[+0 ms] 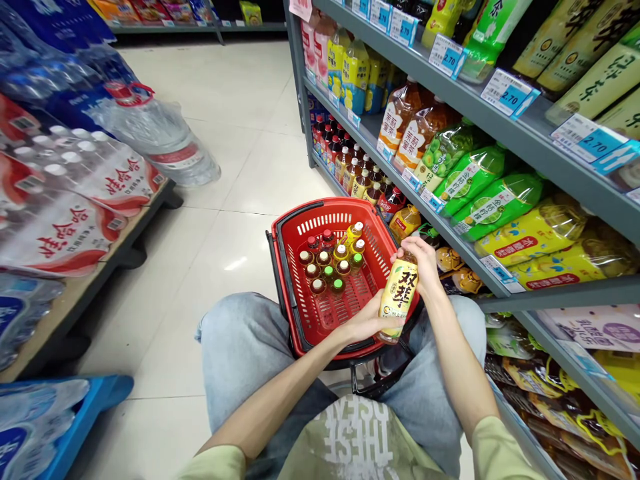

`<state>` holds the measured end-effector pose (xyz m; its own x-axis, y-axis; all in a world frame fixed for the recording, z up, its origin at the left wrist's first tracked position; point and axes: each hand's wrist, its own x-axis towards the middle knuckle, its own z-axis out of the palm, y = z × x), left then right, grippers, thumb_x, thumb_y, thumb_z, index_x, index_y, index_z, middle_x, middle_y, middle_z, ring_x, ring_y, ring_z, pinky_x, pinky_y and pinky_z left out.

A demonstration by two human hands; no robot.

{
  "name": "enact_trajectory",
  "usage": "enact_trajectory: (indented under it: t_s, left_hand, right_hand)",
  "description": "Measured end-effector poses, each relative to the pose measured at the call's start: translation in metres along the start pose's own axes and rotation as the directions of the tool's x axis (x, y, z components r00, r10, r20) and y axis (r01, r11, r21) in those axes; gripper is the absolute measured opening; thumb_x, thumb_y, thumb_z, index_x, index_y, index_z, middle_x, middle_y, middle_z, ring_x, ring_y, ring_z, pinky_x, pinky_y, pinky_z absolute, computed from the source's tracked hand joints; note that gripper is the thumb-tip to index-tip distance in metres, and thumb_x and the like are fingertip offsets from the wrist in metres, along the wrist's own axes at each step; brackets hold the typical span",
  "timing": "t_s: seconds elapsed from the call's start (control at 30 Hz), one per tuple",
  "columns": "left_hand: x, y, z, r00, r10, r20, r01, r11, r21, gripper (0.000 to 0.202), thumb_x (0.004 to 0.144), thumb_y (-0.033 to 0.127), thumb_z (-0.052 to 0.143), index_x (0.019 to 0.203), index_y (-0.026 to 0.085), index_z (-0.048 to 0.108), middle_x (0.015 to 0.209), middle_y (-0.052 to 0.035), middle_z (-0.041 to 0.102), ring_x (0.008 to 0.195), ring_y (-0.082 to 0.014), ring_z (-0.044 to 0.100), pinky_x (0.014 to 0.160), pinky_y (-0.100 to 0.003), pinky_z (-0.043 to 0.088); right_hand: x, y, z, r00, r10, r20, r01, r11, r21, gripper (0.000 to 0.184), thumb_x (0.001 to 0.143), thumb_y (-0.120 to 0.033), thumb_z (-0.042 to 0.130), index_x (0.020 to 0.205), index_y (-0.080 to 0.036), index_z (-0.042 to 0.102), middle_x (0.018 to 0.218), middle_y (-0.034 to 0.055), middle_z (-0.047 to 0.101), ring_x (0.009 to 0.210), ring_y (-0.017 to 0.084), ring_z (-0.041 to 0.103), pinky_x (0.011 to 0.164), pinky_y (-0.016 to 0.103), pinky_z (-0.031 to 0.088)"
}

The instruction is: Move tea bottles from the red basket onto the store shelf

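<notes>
Between my two hands I hold a tea bottle (399, 290) with a yellow label, tilted slightly, over the right edge of a red shopping basket (295, 303). My left hand (367, 319) grips its lower part, the fingers partly behind it. Around its neck and cap my right hand (423, 261) is closed, hiding the cap. Inside the basket several drink bottles (327, 263) stand upright in rows toward the back left, with white, green, dark and yellow caps. The basket's front and right floor shows bare slots.
Drink shelves (480, 280) with price tags run close along my right. On the left are water packs (75, 213) on a low pallet and a large water jug (170, 143) on the floor. Tiled floor (235, 180) lies between.
</notes>
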<state>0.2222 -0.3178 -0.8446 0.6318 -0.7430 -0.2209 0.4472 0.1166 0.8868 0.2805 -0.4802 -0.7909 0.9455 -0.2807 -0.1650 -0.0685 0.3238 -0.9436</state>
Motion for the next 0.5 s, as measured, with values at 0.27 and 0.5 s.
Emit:
enact_trajectory:
  t_s: [0.27, 0.5]
  left_hand:
    - [0.004, -0.011, -0.002, 0.998, 0.059, -0.006, -0.059, 0.998, 0.027, 0.074, 0.071, 0.035, 0.087, 0.131, 0.017, 0.048, 0.121, -0.0087, 0.061, 0.114, -0.0243, 0.058, 0.106, -0.042, 0.045]
    - [0.007, -0.015, -0.003, 0.996, 0.083, -0.023, -0.082, 0.996, 0.041, 0.076, 0.07, 0.034, 0.088, 0.131, 0.017, 0.048, 0.123, -0.0106, 0.062, 0.119, -0.0272, 0.057, 0.109, -0.045, 0.044]
  right_hand:
    - [0.0, 0.0, 0.0, 1.0, 0.001, -0.009, -0.001, 1.0, 0.011, 0.019, 0.069, -0.027, 0.078, 0.078, -0.021, 0.061, 0.056, -0.0042, 0.06, 0.055, 0.017, 0.066, 0.058, 0.031, 0.057]
    - [0.0, 0.002, -0.001, 1.0, -0.019, -0.004, 0.019, 1.0, -0.005, 0.018, 0.072, -0.028, 0.077, 0.079, -0.021, 0.062, 0.057, -0.004, 0.06, 0.056, 0.017, 0.066, 0.059, 0.031, 0.057]
